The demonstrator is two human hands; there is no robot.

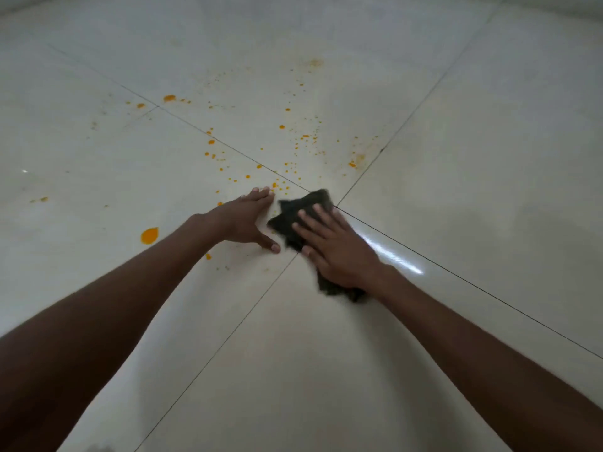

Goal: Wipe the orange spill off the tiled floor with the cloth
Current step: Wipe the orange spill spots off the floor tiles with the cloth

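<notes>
Far to your left on the tiled floor (pixel 98 164) there is a faint orange smear (pixel 39 200), and nearer your arm lies the largest orange drop (pixel 149 235), a rounded blob with a smaller speck just below and to its right. Your left hand (pixel 248 220) rests flat on the tile with nothing in it, fingers together and stretched away from you toward the grout crossing, thumb splayed out toward the cloth. Its fingertips sit at the near edge of the orange spill (pixel 287 148), which fans out as many small droplets over the tiles beyond both hands, thinning to pale smudges at the far end.

Just to the right of that hand is the dark cloth (pixel 295 216), crumpled and lying flat on the floor right at the crossing of the grout lines (pixel 359 177). Its long axis runs diagonally, from the far left corner near the droplets back toward your right wrist. Your right hand (pixel 336 249) presses down on it, palm flat and fingers spread, pinning rather than clutching it. The cloth's edges look blurred. Further right the tiles are bare and glossy, with a bright glare streak (pixel 394 256) beside your right wrist.
</notes>
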